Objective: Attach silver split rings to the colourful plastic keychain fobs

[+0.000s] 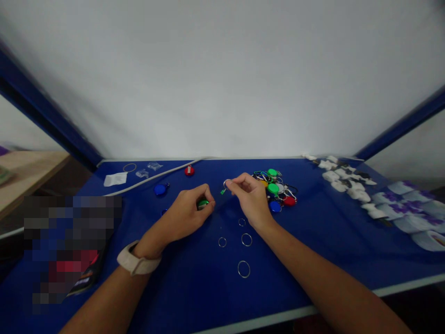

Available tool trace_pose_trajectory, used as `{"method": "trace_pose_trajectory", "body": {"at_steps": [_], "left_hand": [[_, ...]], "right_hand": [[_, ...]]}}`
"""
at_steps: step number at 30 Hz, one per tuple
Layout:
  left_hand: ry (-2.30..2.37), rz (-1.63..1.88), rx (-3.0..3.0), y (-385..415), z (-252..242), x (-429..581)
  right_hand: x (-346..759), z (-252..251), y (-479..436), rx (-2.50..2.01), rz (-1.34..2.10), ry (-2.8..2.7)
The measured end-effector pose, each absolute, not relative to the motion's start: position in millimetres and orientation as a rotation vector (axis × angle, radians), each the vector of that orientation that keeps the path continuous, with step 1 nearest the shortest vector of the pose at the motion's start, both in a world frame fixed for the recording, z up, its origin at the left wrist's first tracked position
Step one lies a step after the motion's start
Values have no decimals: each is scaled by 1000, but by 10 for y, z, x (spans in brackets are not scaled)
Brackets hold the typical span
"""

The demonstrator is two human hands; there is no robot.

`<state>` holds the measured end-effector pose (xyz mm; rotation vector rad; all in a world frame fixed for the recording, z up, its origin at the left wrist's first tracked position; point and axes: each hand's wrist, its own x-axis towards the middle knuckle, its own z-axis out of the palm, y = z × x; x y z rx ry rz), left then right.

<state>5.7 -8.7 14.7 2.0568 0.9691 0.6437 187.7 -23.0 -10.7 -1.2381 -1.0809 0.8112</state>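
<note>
- Nothing legible anywhere in view.
- Purple printing on the white packets (403, 204) at the far right: too blurred and small to read, with no clear letters or numbers.
- Small white label on the red key fob (189, 170) at the far left of centre: any marking too tiny to make out.
- Dark printed booklet (82, 281) at the near left: mostly hidden under pixelation, with pale marks along the uncovered edge, unreadable.
- Small white paper slip (115, 179) at the far left: no readable writing.
</note>
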Motion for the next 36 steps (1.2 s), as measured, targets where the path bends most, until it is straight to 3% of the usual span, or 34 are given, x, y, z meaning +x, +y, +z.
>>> {"method": "trace_pose_trajectory", "body": {"at_steps": [10, 36], "left_hand": [[969, 695, 2028, -96, 161, 69], [893, 724, 1938, -13, -26, 23]], "right_hand": [[1813, -160, -290, -1260, 883, -1330], [1856, -174, -260, -1300, 853, -1332]]}}
